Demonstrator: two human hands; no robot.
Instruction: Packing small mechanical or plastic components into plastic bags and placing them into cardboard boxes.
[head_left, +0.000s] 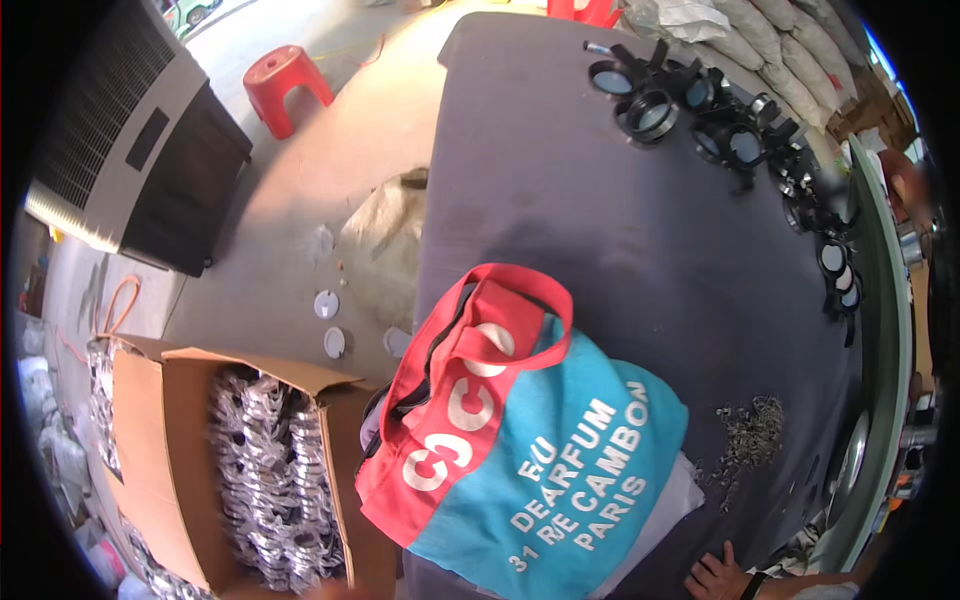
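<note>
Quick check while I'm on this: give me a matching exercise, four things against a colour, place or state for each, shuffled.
1. tote bag
2. cardboard box
3. stool
4. right hand

A. open, with shiny silvery parts inside
B. at the lower right of the view
C. red and blue, with white lettering
D. red all over, standing on the floor

Pairs: 1-C, 2-A, 3-D, 4-B.

Bright light falls across the floor [370, 125], where a red stool [283, 82] stands near an air cooler [165, 150], and sacks [775, 40] lie piled beyond the grey desk [545, 150].
</note>
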